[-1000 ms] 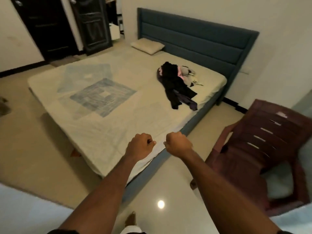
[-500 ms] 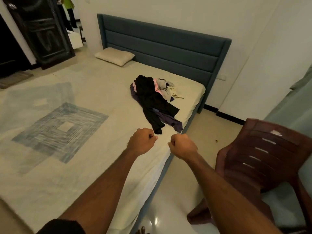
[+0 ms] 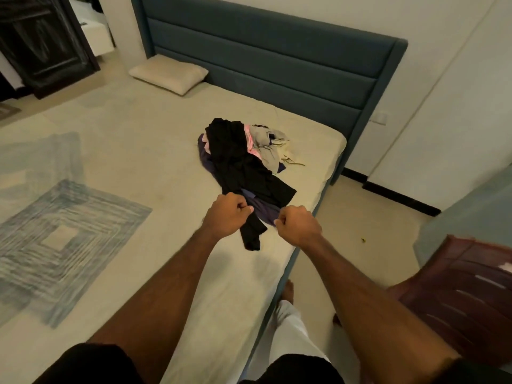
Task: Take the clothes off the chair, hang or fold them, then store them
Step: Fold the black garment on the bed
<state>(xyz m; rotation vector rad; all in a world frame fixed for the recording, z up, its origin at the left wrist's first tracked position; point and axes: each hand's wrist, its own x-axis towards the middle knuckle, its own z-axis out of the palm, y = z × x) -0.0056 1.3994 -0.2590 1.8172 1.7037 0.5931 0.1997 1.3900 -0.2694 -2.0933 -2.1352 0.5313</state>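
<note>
Fists: left hand [image 3: 225, 216] and right hand [image 3: 297, 227] curled, holding nothing.

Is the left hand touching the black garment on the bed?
Cannot tell. In the head view the left hand, fingers curled, overlaps the black garment on the bed; neither contact nor gap shows plainly.

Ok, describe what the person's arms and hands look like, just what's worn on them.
Both forearms are bare from the hands up to dark, black-looking short sleeves at the bottom edge of the head view. The left hand and the right hand wear no gloves, and no watch, band or ring shows on the wrists or on the fingers that can be seen. Nothing else covers the arms.
</note>
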